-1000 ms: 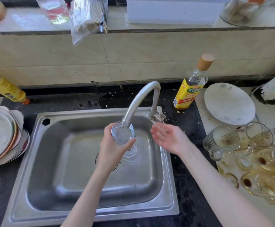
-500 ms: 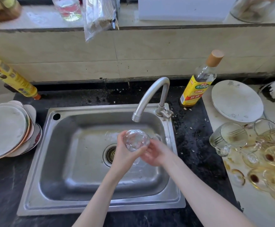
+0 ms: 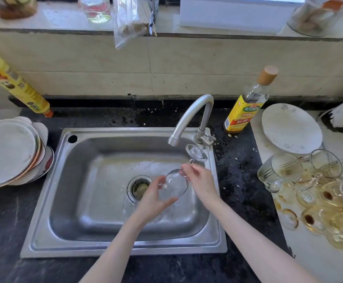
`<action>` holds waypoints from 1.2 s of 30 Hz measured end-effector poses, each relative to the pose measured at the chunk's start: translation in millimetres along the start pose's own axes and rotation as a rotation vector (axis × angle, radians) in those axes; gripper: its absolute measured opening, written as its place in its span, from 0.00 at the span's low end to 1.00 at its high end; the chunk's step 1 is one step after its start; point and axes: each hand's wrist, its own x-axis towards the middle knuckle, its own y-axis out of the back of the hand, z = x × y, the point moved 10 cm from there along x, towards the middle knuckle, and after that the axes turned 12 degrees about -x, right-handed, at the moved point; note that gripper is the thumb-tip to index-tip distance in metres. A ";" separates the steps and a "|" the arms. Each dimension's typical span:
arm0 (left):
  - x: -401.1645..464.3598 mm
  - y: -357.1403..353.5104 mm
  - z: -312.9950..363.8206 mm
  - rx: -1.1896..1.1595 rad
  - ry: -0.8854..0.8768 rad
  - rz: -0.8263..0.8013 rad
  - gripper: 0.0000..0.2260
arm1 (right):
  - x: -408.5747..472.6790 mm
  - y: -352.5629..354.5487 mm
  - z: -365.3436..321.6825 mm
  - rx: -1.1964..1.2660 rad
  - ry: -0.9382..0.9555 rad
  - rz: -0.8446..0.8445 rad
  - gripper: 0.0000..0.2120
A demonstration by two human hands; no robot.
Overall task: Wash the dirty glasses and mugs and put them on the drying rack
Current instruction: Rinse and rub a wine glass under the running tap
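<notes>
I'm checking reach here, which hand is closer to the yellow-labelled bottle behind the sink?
Right. The right hand pinches the wine glass stem, below the yellow-labelled bottle. The left hand cups the bowl farther left, over the drain.

Right of the faucet (image 3: 193, 117), the clear bottle (image 3: 246, 105) with a tan cap wears a yellow label: a green oval with Chinese characters too blurred to make out, and a red band below reading 料酒 (cooking wine). Far left of the faucet, the yellow squeeze bottle (image 3: 17, 86) carries print too small to read.

Clear wine glass (image 3: 175, 185), steel-grey sink (image 3: 80, 201), yellow-labelled bottle (image 3: 242, 113).
</notes>
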 end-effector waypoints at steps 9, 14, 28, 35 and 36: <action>-17.7 11.1 35.9 0.202 -0.246 0.099 0.32 | -29.3 12.3 -20.3 0.016 0.100 0.084 0.05; -20.6 -2.9 49.9 0.230 -0.257 0.045 0.30 | -31.6 29.9 -28.9 0.019 0.112 0.121 0.07; -60.7 14.8 123.0 0.869 -0.548 -0.033 0.36 | -88.6 73.9 -80.5 -0.185 0.265 0.240 0.07; -114.6 5.8 137.6 1.065 -0.730 -0.108 0.31 | -167.9 88.3 -77.6 -0.131 0.212 0.370 0.09; -125.7 3.7 136.9 1.066 -0.737 -0.140 0.32 | -183.1 89.6 -76.6 -0.120 0.206 0.403 0.09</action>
